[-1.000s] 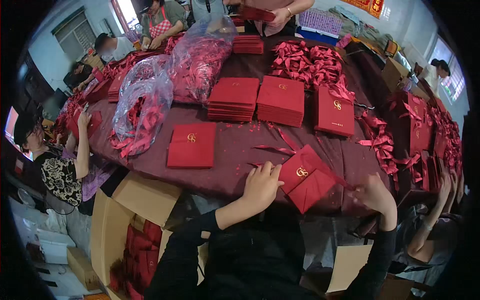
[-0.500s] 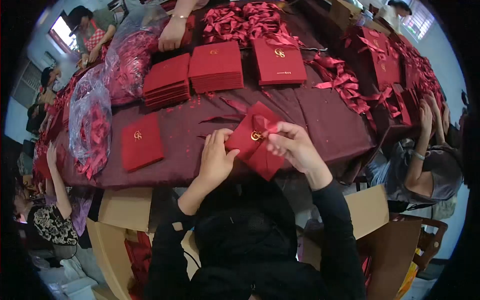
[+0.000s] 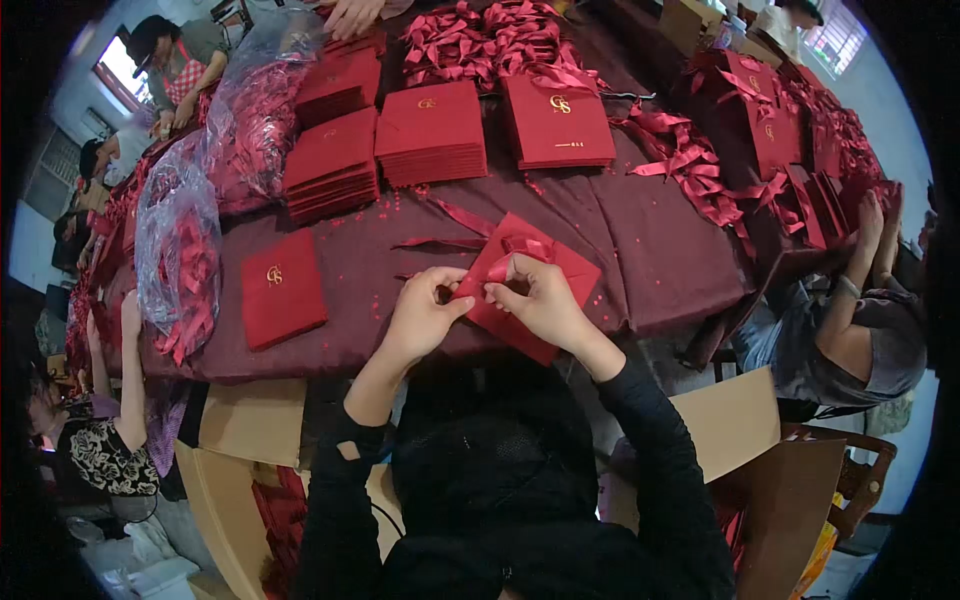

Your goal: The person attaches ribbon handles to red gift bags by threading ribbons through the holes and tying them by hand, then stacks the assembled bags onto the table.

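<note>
A flat red packet [image 3: 560,283] lies slantwise at the table's front edge, with a red satin ribbon [image 3: 520,246] across it. My left hand [image 3: 425,315] is curled at the packet's left corner, thumb and fingers closed on its edge. Over the packet's middle, my right hand [image 3: 545,305] pinches the ribbon between thumb and fingers and covers the gold monogram area. Loose ribbon ends [image 3: 455,242] trail on the cloth behind. To the left lies another red packet with a gold monogram [image 3: 285,305].
Stacks of red packets [image 3: 430,140] stand behind, beside a heap of ribbons [image 3: 490,45]. A plastic bag of ribbons [image 3: 180,240] sits at left. Open cardboard boxes [image 3: 250,420] flank me below the table. Other people work around it; a person's hand [image 3: 352,15] is at the far edge.
My right hand has moved left and down over the packet with the ribbon. The packet has shifted slightly right. The other person's hand at the back has lifted away from the stack.
</note>
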The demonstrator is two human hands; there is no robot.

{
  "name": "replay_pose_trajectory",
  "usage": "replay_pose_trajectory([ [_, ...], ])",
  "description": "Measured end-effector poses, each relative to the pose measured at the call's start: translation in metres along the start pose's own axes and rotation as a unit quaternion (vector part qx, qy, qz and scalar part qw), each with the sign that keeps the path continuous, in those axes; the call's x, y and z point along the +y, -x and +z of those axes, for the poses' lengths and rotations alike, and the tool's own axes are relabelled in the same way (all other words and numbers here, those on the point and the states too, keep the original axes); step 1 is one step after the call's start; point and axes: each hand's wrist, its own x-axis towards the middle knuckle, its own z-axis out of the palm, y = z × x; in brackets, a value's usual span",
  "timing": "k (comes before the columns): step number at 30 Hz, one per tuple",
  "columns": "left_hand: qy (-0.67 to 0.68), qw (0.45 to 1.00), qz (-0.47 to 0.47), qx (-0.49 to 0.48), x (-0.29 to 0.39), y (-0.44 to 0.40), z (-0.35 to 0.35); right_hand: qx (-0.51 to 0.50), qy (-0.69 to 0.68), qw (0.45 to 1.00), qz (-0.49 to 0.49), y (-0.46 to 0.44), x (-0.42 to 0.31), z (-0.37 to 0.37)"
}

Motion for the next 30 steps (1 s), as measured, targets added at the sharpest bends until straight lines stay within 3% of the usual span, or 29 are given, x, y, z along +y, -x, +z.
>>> replay_pose_trajectory([
  [2,0.003,1.0,-0.012,-0.002,0.0,-0.001,0.0,-0.001,0.049,0.999,-0.014,-0.001,-0.003,0.001],
  [4,0.029,0.999,-0.025,-0.021,-0.006,-0.001,0.0,-0.003,0.212,0.977,-0.031,-0.001,-0.015,0.003],
  [6,-0.074,0.997,0.003,-0.009,0.005,0.0,-0.002,0.006,0.217,0.975,-0.046,-0.001,-0.011,0.004],
  [9,-0.016,0.999,0.043,0.003,-0.02,-0.004,0.004,0.023,0.166,0.983,-0.073,-0.006,-0.007,0.008],
  [16,-0.115,0.991,0.07,0.012,-0.014,-0.004,0.007,0.007,0.251,0.966,-0.056,-0.006,-0.029,0.018],
  [18,-0.144,0.986,0.085,0.016,-0.009,-0.003,0.007,0.056,0.269,0.959,-0.073,-0.004,-0.024,0.026],
  [21,-0.094,0.995,0.038,0.008,0.002,0.0,-0.001,0.037,0.261,0.958,-0.113,-0.002,-0.017,0.019],
  [23,0.069,0.993,-0.071,-0.07,0.01,0.0,-0.009,0.021,0.248,0.958,-0.144,-0.001,-0.011,0.012],
  [25,0.128,0.988,-0.037,-0.073,0.005,-0.001,-0.009,0.011,0.178,0.976,-0.127,0.003,-0.013,0.008],
  [30,0.014,0.984,0.129,-0.126,0.01,-0.009,-0.015,0.0,0.104,0.992,-0.072,0.006,0.0,0.002],
])
